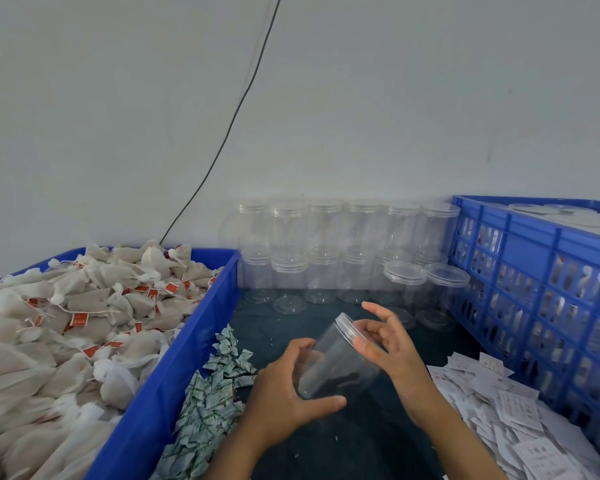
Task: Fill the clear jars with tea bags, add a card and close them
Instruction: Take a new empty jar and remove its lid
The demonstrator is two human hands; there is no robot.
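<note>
Holding an empty clear jar (333, 362) tilted above the dark table (371, 441), the left hand (284, 393) wraps its fingers and thumb round the jar's base end, while the right hand (385, 344) sits at the lid (347, 328) with fingers spread; its thumb touches the lid's rim, the other fingers look lifted off, so this hand looks relaxed rather than clamped.

The jar looks like thin plastic: light, stiff enough to keep its shape, smooth and probably a little slippery, likely to flex if squeezed hard. The body near the base suits the holding hand, and the ridged lid edge is the place to twist.

Tea bags (84, 306) heap in the blue bin (174, 368) at left; they look soft and light, each with a string and a small red tag whose print is too small to read. Green-and-white packets (208, 410) lie beside the bin. White cards (499, 403) are piled at right, printed but not legible. More lidded jars (326, 251) stand stacked against the wall, beside a blue crate (534, 271).
</note>
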